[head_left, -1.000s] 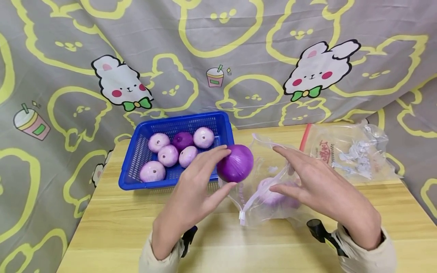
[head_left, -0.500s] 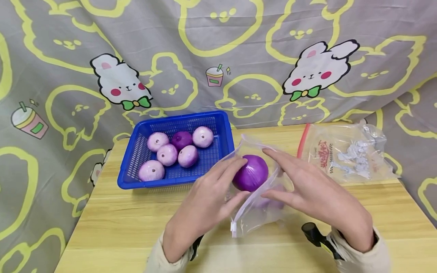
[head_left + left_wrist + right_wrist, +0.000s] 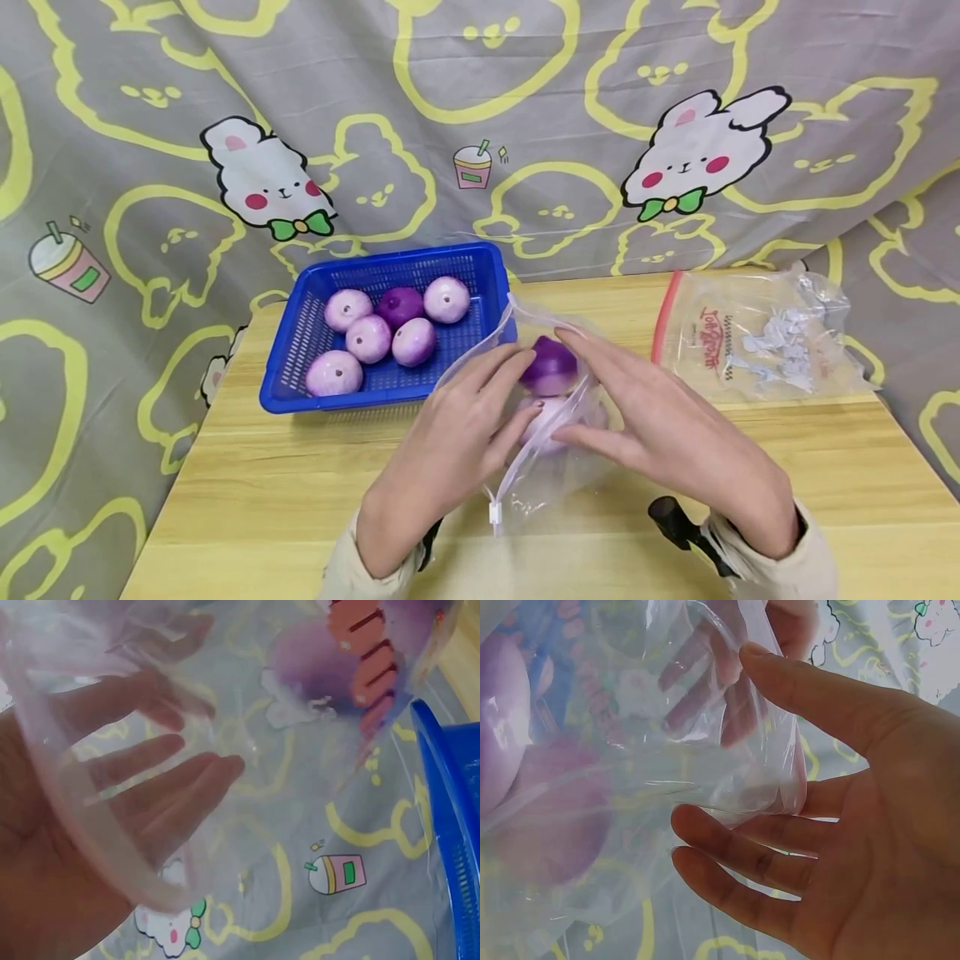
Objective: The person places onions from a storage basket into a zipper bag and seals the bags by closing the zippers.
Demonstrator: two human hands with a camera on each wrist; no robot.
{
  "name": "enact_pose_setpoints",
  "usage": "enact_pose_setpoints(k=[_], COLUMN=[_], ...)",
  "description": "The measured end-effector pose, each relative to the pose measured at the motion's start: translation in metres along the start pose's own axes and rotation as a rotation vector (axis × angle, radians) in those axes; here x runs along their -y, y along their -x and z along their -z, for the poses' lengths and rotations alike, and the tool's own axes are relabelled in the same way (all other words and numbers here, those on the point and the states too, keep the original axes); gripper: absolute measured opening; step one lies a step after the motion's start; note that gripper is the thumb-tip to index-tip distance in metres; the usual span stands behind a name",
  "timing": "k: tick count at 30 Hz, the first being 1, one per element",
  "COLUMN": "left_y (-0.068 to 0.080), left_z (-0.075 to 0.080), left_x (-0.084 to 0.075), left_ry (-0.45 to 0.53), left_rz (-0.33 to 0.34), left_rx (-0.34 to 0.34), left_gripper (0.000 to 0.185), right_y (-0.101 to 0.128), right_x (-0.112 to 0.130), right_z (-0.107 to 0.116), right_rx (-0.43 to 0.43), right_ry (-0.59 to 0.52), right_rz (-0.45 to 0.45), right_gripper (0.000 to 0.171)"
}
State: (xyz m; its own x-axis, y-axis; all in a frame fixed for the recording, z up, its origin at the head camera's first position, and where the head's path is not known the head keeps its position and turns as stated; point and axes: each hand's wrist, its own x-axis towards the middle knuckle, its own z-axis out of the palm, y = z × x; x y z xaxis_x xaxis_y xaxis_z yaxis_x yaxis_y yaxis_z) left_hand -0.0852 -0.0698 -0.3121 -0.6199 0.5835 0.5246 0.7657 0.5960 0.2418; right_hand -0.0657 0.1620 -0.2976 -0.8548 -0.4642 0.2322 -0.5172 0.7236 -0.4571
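Note:
A clear zip bag [image 3: 551, 492] with a white slider stands between my hands, its mouth held wide. Inside, a dark purple onion [image 3: 553, 368] sits above a paler onion [image 3: 542, 423]. My left hand [image 3: 450, 446] reaches into the mouth from the left, fingers extended and apart from the onion in the left wrist view. Bag film covers part of those fingers. My right hand [image 3: 667, 417] is at the opposite side of the mouth, thumb and fingers spread, touching the bag's edge. In the right wrist view, purple shapes [image 3: 551, 817] blur through the plastic.
A blue plastic basket [image 3: 315, 406] with several peeled onions [image 3: 335, 372] stands at the left. Another zip bag [image 3: 686, 333] with a red seal, containing torn white scraps, lies at the back right. A patterned grey cloth [image 3: 420, 50] hangs behind the wooden table [image 3: 247, 508].
My left hand carried the purple onion rightward into the bag and let it go there. The bag and my right hand shifted left and slightly toward me.

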Motion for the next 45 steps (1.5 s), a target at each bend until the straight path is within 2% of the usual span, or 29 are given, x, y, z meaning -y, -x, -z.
enact_pose_setpoints(k=[8, 17, 20, 28, 34, 40, 45], left_y=[0.004, 0.005, 0.006, 0.005, 0.008, 0.009, 0.01], left_z=[0.015, 0.026, 0.026, 0.02, 0.016, 0.015, 0.015], left_x=[0.004, 0.013, 0.015, 0.019, 0.021, 0.023, 0.027], left_ry=[0.057, 0.071, 0.053, -0.008, -0.028, -0.032, -0.037], left_rz=[-0.01, 0.004, 0.026, 0.106, 0.101, 0.092, 0.109], left_rx=[-0.075, -0.13, -0.107, 0.035, 0.099, 0.125, 0.107], left_gripper=[0.032, 0.031, 0.031, 0.038, 0.044, 0.043, 0.037], right_y=[-0.001, 0.0, 0.001, 0.003, 0.002, 0.002, 0.002], right_x=[-0.009, -0.015, -0.016, -0.019, -0.022, -0.024, -0.023], right_z=[0.008, 0.015, 0.016, 0.018, 0.015, 0.014, 0.017], right_rx=[-0.027, -0.039, -0.048, -0.053, -0.062, -0.048, -0.015], right_ry=[-0.01, -0.027, -0.021, -0.03, -0.012, -0.002, -0.005], right_rz=[-0.021, -0.069, -0.083, -0.101, -0.1, -0.08, -0.082], right_gripper=[0.085, 0.084, 0.084, 0.081, 0.081, 0.08, 0.08])
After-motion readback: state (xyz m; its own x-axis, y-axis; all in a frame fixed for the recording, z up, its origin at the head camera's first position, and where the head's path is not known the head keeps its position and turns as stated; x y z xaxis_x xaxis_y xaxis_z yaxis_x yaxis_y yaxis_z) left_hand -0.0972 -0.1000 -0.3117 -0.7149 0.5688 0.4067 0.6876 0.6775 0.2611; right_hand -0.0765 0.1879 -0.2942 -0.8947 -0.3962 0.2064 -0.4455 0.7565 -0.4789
